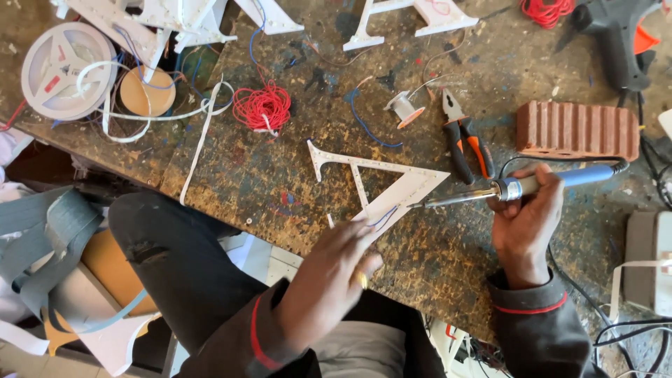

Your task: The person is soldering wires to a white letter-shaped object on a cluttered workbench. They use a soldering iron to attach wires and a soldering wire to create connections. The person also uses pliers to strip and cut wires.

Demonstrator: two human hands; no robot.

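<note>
A white letter-shaped cutout (pixel 378 183) lies on the paint-stained workbench (pixel 280 175). My left hand (pixel 332 273) presses down on its near edge, fingers by a thin blue wire (pixel 383 218). My right hand (pixel 526 217) grips a blue-handled soldering iron (pixel 518 187), its metal tip touching the letter's right edge close to that wire.
Orange-handled pliers (pixel 465 143), a red ridged brick (pixel 577 129), a small solder spool (pixel 404 108), a coil of red wire (pixel 262 108), a white strip reel (pixel 66 70), more white letters (pixel 413 17) and a black glue gun (pixel 616 35) lie on the bench. My knee (pixel 168 245) is below the bench edge.
</note>
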